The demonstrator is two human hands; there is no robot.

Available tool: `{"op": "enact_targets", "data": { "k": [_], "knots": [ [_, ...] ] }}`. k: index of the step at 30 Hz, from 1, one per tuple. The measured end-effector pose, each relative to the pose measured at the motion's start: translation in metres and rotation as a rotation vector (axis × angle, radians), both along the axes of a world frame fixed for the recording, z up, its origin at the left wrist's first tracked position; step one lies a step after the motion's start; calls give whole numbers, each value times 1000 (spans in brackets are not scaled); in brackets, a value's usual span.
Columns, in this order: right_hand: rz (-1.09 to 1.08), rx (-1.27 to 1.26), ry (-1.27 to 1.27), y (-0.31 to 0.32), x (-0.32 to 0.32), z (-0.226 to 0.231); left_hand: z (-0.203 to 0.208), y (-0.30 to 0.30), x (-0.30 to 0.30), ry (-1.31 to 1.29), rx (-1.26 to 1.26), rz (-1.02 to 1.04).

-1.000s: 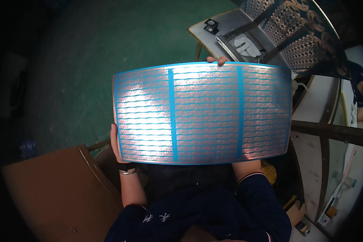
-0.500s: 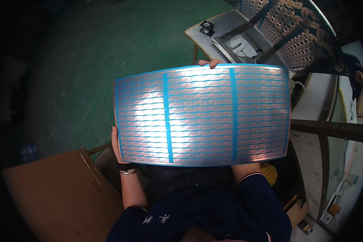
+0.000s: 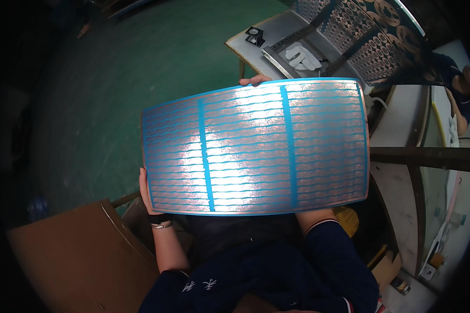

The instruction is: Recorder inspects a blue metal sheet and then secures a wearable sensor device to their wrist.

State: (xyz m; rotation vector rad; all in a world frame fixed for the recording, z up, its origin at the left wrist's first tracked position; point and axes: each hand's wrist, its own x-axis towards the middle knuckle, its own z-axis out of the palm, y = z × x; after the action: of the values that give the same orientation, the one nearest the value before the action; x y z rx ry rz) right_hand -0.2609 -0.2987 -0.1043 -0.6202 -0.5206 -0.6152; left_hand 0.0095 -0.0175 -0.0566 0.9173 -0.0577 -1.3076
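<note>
The wide rectangular panel with blue and coppery metallic rows (image 3: 245, 151) slants more than a second ago, its right end higher than its left, and the bright glare has slid rightward across it — a new angle to the light with much the same grip, suggesting turning rather than regripping. It is held up before the dark blue shirt (image 3: 297, 261), between the hands. The left hand (image 3: 144, 190) grips its left edge near the lower corner; the right hand (image 3: 255, 80) reaches underneath, fingertips bent over the top edge — both palms hidden, their spread impossible to tell. Beyond, the grey-topped bench (image 3: 244, 48) carries a white cloth glove (image 3: 303, 57).
</note>
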Motion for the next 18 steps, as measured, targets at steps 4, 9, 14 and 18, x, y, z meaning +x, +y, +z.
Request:
{"op": "enact_targets", "data": {
  "k": [4,9,14,18],
  "knots": [
    [1,4,1,1,2,-2,-9,5,9,18,-13,-58],
    [3,0,4,1,3,-4,-6,5,6,-19,-3,-53],
    [-8,-4,14,1,-1,-4,-7,4,5,16,5,-83],
    [23,7,0,1,16,-9,-7,17,11,41,14,-62]
  ]
}}
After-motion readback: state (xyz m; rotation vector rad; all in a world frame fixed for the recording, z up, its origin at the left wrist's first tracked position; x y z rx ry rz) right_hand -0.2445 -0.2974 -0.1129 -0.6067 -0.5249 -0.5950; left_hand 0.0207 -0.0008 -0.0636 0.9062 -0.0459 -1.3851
